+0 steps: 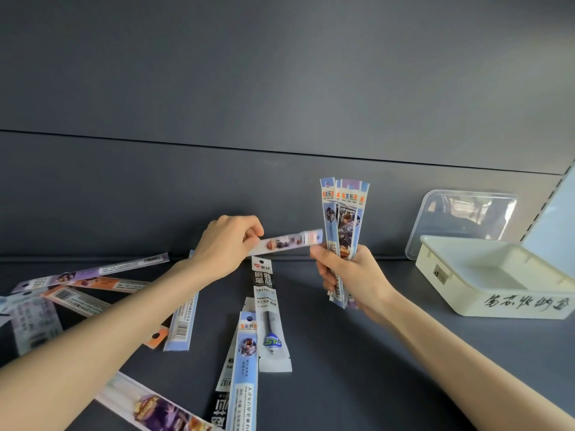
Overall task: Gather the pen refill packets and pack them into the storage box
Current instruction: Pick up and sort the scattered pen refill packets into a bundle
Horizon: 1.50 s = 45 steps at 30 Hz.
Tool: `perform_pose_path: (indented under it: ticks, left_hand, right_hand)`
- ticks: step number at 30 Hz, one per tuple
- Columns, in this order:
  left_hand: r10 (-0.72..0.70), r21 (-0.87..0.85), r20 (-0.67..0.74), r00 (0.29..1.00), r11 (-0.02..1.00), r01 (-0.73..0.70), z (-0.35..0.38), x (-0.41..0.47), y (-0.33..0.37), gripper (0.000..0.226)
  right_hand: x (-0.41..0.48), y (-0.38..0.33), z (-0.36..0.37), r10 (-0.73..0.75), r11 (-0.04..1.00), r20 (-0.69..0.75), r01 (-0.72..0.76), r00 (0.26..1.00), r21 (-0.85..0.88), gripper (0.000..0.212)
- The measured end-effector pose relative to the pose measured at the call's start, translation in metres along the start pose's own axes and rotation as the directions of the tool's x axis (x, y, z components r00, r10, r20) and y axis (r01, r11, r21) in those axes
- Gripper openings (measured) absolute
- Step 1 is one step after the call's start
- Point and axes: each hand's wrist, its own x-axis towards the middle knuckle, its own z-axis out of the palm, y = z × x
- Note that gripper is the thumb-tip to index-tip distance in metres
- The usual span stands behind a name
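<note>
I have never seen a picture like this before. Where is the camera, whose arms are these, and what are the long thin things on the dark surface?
There is no machine here. One camera sits on a person's head and looks down, so the two arms are that person's own. The left hand pinches one pen refill packet by its end, level in the air. The right hand grips a bundle of packets, standing upright. More loose packets lie scattered on the dark surface, mostly to the left. At the right stands an open white storage box; its clear lid leans behind it.
</note>
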Motion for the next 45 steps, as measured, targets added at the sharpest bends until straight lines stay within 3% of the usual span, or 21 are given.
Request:
perform_pose_path:
  ticks: [4, 7, 9, 11, 15, 18, 22, 28, 31, 33, 36, 40, 45]
  left_hand:
    - [-0.054, -0.329, -0.113, 0.992, 0.944, 0.014, -0.015, 0.001, 0.017, 0.015]
    - [-0.168, -0.685, -0.025, 0.986, 0.721, 0.105, -0.023, -0.010, 0.043, 0.013]
    - [-0.176, -0.793, 0.041, 0.984, 0.593, 0.139, -0.025, -0.022, 0.058, 0.013]
    - [-0.162, -0.821, 0.072, 0.984, 0.551, 0.151, -0.025, -0.035, 0.072, 0.014]
    - [-0.147, -0.816, 0.107, 0.983, 0.552, 0.171, -0.028, -0.058, 0.089, 0.019]
    - [-0.161, -0.818, 0.171, 0.972, 0.526, 0.231, -0.034, -0.073, 0.096, 0.020]
    - [-0.130, -0.788, 0.259, 0.957, 0.544, 0.287, -0.029, -0.099, 0.117, 0.014]
    - [-0.251, -0.853, 0.186, 0.950, 0.439, 0.283, -0.012, -0.128, 0.147, 0.015]
    - [-0.311, -0.814, 0.153, 0.938, 0.499, 0.298, -0.012, -0.134, 0.150, 0.023]
    - [-0.324, -0.675, 0.088, 0.942, 0.676, 0.296, -0.015, -0.139, 0.140, 0.021]
    - [-0.322, -0.302, -0.047, 0.945, 0.907, 0.294, -0.024, -0.147, 0.111, 0.013]
    - [-0.405, 0.143, 0.052, 0.913, 0.908, 0.394, -0.026, -0.148, 0.087, 0.054]
    - [-0.443, 0.150, 0.162, 0.882, 0.894, 0.422, -0.025, -0.130, 0.083, 0.050]
  right_hand:
    - [-0.003, -0.006, -0.001, 0.020, 0.997, -0.041, -0.017, 0.999, 0.076, 0.023]
    - [-0.002, -0.017, -0.001, -0.004, 0.975, -0.070, 0.020, 0.998, 0.222, 0.013]
    - [-0.004, -0.025, 0.000, -0.025, 0.949, -0.050, 0.040, 0.998, 0.313, 0.025]
    - [-0.011, -0.030, -0.001, -0.030, 0.932, -0.015, 0.033, 0.999, 0.362, 0.030]
    - [-0.030, -0.032, -0.008, -0.057, 0.912, 0.006, 0.050, 0.998, 0.407, 0.010]
    - [-0.044, -0.032, -0.015, -0.062, 0.921, -0.025, 0.067, 0.998, 0.384, 0.014]
    - [-0.063, -0.026, -0.020, -0.045, 0.937, 0.055, 0.023, 0.997, 0.350, 0.005]
    - [-0.081, -0.017, -0.022, 0.054, 0.916, 0.277, -0.158, 0.959, 0.368, 0.027]
    - [-0.084, -0.016, -0.020, 0.056, 0.915, 0.256, -0.152, 0.965, 0.374, 0.008]
    - [-0.085, -0.013, -0.021, 0.059, 0.937, 0.184, -0.118, 0.981, 0.330, 0.011]
    - [-0.085, -0.013, -0.020, -0.021, 0.964, 0.097, -0.006, 0.995, 0.266, 0.022]
    - [-0.084, -0.011, -0.015, -0.122, 0.984, 0.070, 0.112, 0.990, 0.139, 0.022]
    - [-0.084, -0.002, -0.006, -0.088, 0.995, 0.175, 0.079, 0.981, 0.057, 0.017]
